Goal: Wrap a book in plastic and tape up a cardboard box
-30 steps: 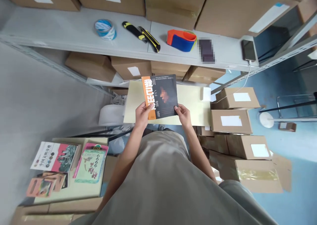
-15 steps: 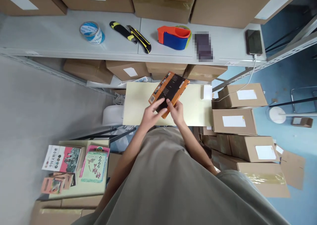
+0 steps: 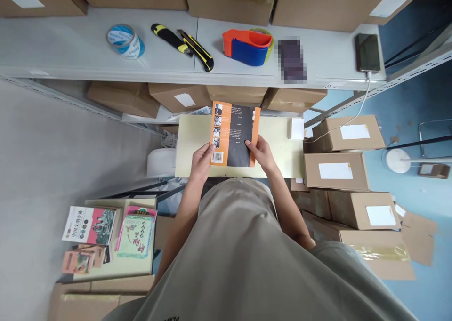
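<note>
An orange and black book (image 3: 237, 135) is held upright in front of me, its back cover with a barcode and several small photos facing me. My left hand (image 3: 202, 162) grips its lower left edge, the thumb on the cover. On the right edge my right hand (image 3: 262, 153) is closed, thumb pressed on the black part; its other fingers are hidden behind the book. Beneath the book lies a pale yellow tabletop (image 3: 192, 140). A small white block-like item (image 3: 295, 129) rests at the table's right end.
A grey shelf (image 3: 81, 43) ahead carries a tape roll (image 3: 126, 42), two utility knives (image 3: 181, 45), a tape dispenser (image 3: 247, 48) and a charging phone (image 3: 367, 52). Cardboard boxes (image 3: 335, 170) are stacked at right. Books (image 3: 93, 224) lie on a lower left table.
The book has turned from a slant to upright, its cover now facing me. My left hand has moved from the cover to the left edge, and my right hand sits on the right edge.
</note>
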A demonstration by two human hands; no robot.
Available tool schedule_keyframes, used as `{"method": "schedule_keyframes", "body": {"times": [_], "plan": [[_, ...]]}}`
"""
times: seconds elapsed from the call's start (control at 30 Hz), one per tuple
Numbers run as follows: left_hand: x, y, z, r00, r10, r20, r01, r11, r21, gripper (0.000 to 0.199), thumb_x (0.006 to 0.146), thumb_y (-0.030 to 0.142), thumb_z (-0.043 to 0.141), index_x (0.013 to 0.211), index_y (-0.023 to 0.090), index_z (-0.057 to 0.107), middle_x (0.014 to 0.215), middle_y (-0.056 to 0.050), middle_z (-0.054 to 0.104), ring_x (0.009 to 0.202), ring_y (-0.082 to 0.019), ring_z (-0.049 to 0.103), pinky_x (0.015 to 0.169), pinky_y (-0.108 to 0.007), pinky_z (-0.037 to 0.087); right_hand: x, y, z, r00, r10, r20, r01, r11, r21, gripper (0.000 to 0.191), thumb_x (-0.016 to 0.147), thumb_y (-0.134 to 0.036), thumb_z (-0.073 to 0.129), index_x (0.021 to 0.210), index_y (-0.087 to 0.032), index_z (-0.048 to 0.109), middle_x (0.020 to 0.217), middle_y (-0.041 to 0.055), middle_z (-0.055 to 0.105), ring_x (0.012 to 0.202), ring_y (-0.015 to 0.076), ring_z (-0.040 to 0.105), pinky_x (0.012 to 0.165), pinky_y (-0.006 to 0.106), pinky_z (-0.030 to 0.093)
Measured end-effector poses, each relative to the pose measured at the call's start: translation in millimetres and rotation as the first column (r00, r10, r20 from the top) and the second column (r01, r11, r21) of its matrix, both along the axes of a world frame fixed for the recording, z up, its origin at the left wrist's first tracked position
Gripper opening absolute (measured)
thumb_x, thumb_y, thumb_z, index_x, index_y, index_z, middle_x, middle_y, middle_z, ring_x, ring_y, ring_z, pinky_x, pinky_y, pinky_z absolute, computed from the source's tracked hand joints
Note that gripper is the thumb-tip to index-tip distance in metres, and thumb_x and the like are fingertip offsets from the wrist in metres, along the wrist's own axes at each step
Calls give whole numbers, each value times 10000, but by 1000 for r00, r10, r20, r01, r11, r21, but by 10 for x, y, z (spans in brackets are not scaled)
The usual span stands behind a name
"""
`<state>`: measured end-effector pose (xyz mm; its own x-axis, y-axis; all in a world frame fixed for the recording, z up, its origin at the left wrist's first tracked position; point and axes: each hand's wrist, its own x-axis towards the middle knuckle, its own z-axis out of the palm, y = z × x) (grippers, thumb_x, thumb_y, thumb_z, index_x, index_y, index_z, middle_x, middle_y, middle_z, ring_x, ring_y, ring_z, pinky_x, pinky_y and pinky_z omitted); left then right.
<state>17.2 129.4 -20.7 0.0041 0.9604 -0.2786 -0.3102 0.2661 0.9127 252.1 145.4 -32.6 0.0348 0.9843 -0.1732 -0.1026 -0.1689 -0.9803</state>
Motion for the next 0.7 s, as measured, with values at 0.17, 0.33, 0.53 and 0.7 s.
{"method": "schedule_keyframes", "body": {"times": [0.17,0.33,0.53,0.7], "plan": [[209,-135,136,956,54,-288,-15,991,134,393,971,564,751,1130,217,842,1049,-42,837,1001,-267,780,908,-330,619,-263,17,34,995,-41,93,39,999,29,909,770,-735,860,1490,-219,658,1618,150,606,1489,387,592,1210,548,537],[397,-356,295,842,-33,-539,162,968,193,377,949,461,798,1276,280,841,1193,-65,840,1138,-341,781,1021,-389,595,-584,-137,303,997,-19,73,12,996,87,584,873,-625,821,1298,-229,763,1108,32,810,1034,245,751,934,366,650],[58,-111,245,932,78,-354,-28,989,145,485,952,571,795,1298,231,781,1329,-123,783,1356,-315,694,1230,-447,515,-300,-142,327,991,-47,-125,48,999,3,451,850,-642,828,998,-223,754,866,-7,769,832,209,705,785,325,612],[-138,-20,113,997,-76,-21,75,996,-56,580,831,625,890,1185,173,813,1247,-150,818,1169,-318,784,1096,-479,607,-197,-230,258,979,-5,-204,-16,995,-102,504,807,-672,871,1042,-243,747,912,8,800,857,234,744,792,357,640]]}}
